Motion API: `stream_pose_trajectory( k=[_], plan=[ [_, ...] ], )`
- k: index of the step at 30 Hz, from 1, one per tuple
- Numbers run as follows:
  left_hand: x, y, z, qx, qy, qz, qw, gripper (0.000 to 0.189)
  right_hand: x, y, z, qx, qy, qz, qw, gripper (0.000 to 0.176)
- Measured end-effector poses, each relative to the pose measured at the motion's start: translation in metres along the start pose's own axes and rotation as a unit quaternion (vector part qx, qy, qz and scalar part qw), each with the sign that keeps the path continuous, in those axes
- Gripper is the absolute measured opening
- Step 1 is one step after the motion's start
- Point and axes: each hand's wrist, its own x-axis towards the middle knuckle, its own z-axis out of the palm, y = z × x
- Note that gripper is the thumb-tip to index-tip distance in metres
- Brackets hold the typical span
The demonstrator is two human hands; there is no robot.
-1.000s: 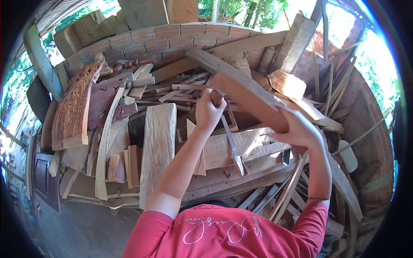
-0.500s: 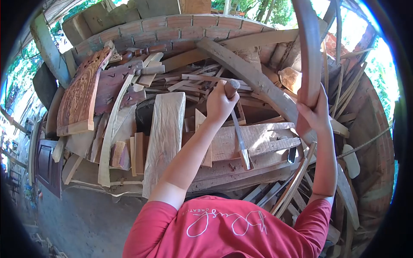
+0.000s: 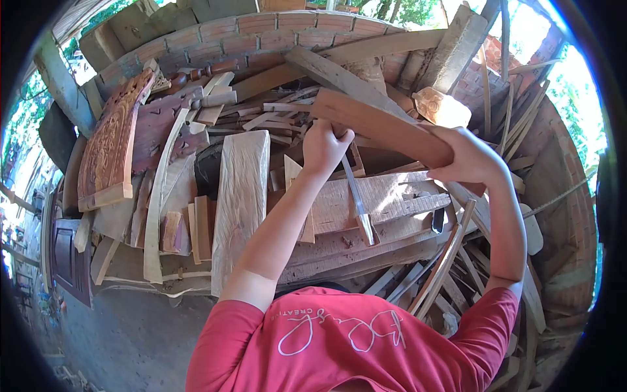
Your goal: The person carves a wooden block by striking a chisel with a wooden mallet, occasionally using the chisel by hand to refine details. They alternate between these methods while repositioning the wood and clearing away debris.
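My left hand (image 3: 324, 150) is closed around the handle of a chisel (image 3: 355, 193). Its long metal blade slants down to the front edge of a rough wooden plank (image 3: 333, 208). In my right hand (image 3: 471, 159) is a thick reddish-brown wooden bar (image 3: 382, 125), gripped near its right end. The bar's other end lies over the top of the chisel handle and hides it, so contact cannot be made out for certain.
A pale upright board (image 3: 240, 202) stands left of the plank. Carved wooden panels (image 3: 114, 144) lean at the far left. Wood offcuts (image 3: 277, 117) are heaped behind, before a curved brick wall (image 3: 255, 39). Long strips (image 3: 444, 261) lean at the lower right.
My right hand has swung the wooden bar from raised upright down and left, to lie nearly level over the chisel handle. My left hand keeps its grip; the whole view has shifted slightly.
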Motion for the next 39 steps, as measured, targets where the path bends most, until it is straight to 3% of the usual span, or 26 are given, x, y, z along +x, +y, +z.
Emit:
stream_pose_trajectory(
  k=[1, 3, 4, 5, 7, 8, 9, 11, 14, 15, 17, 18, 19, 21, 23, 24, 25, 27, 28, 29, 31, 32, 34, 35, 37, 39],
  plan=[
    [0.000, 0.004, 0.001, 0.003, 0.020, -0.017, 1.000, 0.024, -0.001, 0.004, -0.006, 0.037, 0.020, -0.035, 0.999, 0.074],
    [0.002, 0.008, 0.002, 0.002, 0.043, -0.036, 0.998, 0.024, -0.003, 0.004, -0.005, 0.115, 0.210, -0.055, 0.969, 0.067],
    [0.002, 0.008, 0.002, 0.007, 0.043, -0.033, 0.999, 0.024, 0.001, 0.014, 0.006, 0.212, 0.306, -0.050, 0.927, 0.063],
    [0.001, 0.008, 0.002, 0.013, 0.042, -0.031, 0.999, 0.024, 0.002, 0.015, 0.009, 0.212, 0.304, -0.047, 0.928, 0.063],
    [0.000, 0.006, 0.002, 0.011, 0.040, -0.027, 0.999, 0.024, 0.004, 0.014, 0.012, 0.205, 0.107, 0.157, 0.960, 0.064],
    [-0.002, 0.003, 0.002, 0.018, 0.016, -0.029, 0.999, 0.025, 0.006, 0.010, 0.016, -0.013, 0.067, 0.041, 0.997, 0.065],
    [-0.003, 0.002, 0.001, 0.026, -0.008, -0.031, 0.999, 0.025, 0.004, -0.010, 0.013, -0.048, 0.028, 0.021, 0.998, 0.063],
    [-0.003, 0.003, 0.001, 0.019, 0.015, -0.025, 0.999, 0.025, 0.003, 0.000, 0.008, 0.076, 0.058, -0.048, 0.994, 0.067],
    [0.000, 0.007, 0.000, 0.007, 0.045, -0.025, 0.999, 0.025, 0.007, 0.018, 0.010, 0.178, 0.267, -0.041, 0.946, 0.069],
    [0.000, 0.008, 0.000, 0.005, 0.050, -0.027, 0.998, 0.025, 0.008, 0.019, 0.016, 0.179, 0.266, -0.041, 0.946, 0.069],
    [0.000, 0.007, -0.001, 0.004, 0.045, -0.030, 0.999, 0.025, 0.010, 0.014, 0.023, 0.203, 0.237, 0.053, 0.948, 0.064],
    [0.000, 0.008, -0.001, 0.003, 0.040, -0.034, 0.999, 0.024, 0.013, 0.005, 0.023, 0.064, 0.140, -0.032, 0.988, 0.066],
    [-0.001, 0.008, 0.000, 0.003, 0.040, -0.033, 0.999, 0.024, 0.013, -0.015, 0.012, -0.040, -0.012, 0.029, 0.999, 0.068],
    [-0.001, 0.009, 0.001, -0.005, 0.043, -0.019, 0.999, 0.023, 0.012, -0.009, 0.008, 0.003, 0.005, 0.003, 1.000, 0.069],
    [0.001, 0.007, 0.001, -0.020, 0.048, -0.025, 0.998, 0.023, 0.011, -0.004, 0.000, 0.059, 0.145, -0.050, 0.986, 0.070],
    [0.001, 0.007, 0.001, -0.035, 0.049, -0.033, 0.998, 0.022, 0.009, -0.004, 0.000, 0.129, 0.230, -0.021, 0.964, 0.071],
    [0.001, 0.006, 0.000, -0.036, 0.050, -0.036, 0.997, 0.022, 0.011, -0.002, 0.004, 0.128, 0.227, -0.020, 0.965, 0.071],
    [0.004, 0.005, -0.002, -0.040, 0.078, -0.025, 0.996, 0.018, 0.018, 0.000, 0.018, 0.263, 0.286, -0.005, 0.922, 0.070],
    [0.004, 0.006, -0.004, -0.038, 0.070, -0.035, 0.996, 0.021, 0.021, -0.002, 0.014, 0.193, 0.116, 0.047, 0.973, 0.062],
    [0.003, 0.006, -0.003, -0.037, 0.071, -0.036, 0.996, 0.021, 0.022, -0.011, 0.015, 0.001, 0.036, -0.021, 0.999, 0.059],
    [0.002, 0.004, -0.004, -0.061, 0.063, -0.053, 0.995, 0.020, 0.021, -0.010, 0.014, -0.004, -0.019, 0.000, 1.000, 0.059],
    [0.002, 0.003, -0.004, -0.066, 0.064, -0.046, 0.995, 0.020, 0.019, -0.004, 0.011, -0.005, -0.017, -0.001, 1.000, 0.059],
    [0.003, 0.006, -0.008, -0.063, 0.070, -0.049, 0.994, 0.021, 0.015, 0.008, 0.007, 0.149, 0.131, -0.089, 0.976, 0.067],
    [0.003, 0.008, -0.010, -0.061, 0.073, -0.052, 0.994, 0.021, 0.016, 0.008, 0.013, 0.149, 0.131, -0.088, 0.976, 0.067],
    [0.005, 0.008, -0.010, -0.064, 0.074, -0.051, 0.994, 0.021, 0.024, 0.002, 0.027, 0.427, 0.239, -0.140, 0.861, 0.046],
    [0.002, 0.005, -0.009, -0.066, 0.069, -0.052, 0.994, 0.021, 0.024, -0.012, 0.022, 0.136, 0.084, 0.000, 0.987, 0.052]
  ],
)
